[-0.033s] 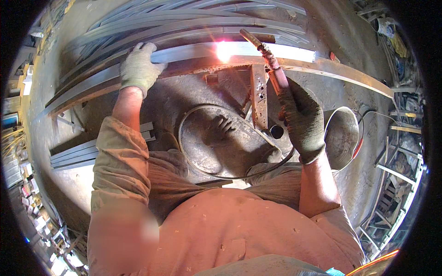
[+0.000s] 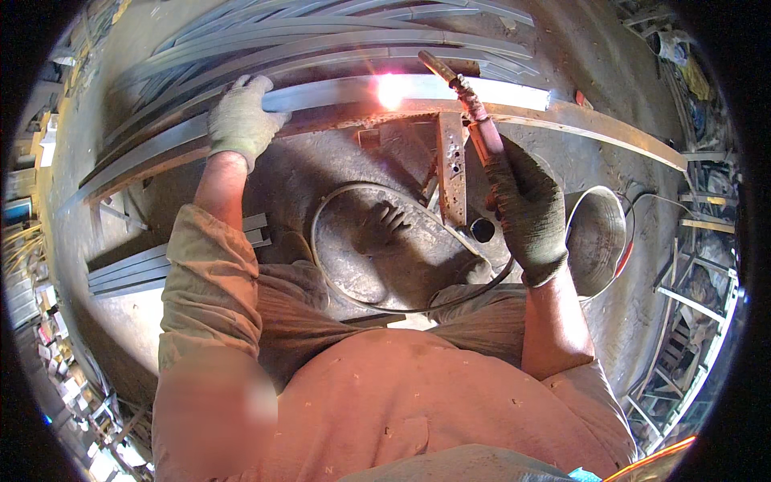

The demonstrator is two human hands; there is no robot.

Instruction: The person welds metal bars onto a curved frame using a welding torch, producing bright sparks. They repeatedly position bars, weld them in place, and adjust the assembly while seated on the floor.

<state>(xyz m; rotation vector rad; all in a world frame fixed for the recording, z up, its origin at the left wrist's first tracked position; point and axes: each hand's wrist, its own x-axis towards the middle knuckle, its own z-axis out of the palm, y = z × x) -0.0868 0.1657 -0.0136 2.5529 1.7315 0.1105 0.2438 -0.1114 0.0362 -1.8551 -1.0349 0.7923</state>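
My left hand (image 2: 241, 120), in a pale work glove, is closed over a long grey metal bar (image 2: 321, 94), its fingers over the far edge and its thumb out to the right. In a darker glove, my right hand (image 2: 526, 213) grips a welding torch (image 2: 484, 132). The torch's metal nozzle slants up and left above the bar. A bright pinkish-white glare (image 2: 391, 91) burns on the bar, left of the nozzle, and washes out the surface there. Beneath the bar runs a rusty beam (image 2: 618, 132), carried by a drilled metal post (image 2: 452, 173).
More metal bars (image 2: 353, 40) lie on the floor beyond the beam. A looped cable (image 2: 317, 249) rests between my legs. To the right of my right hand stands a bucket (image 2: 601, 241). Cut bars (image 2: 132, 269) lie at the left, and a metal frame (image 2: 695, 337) stands at far right.
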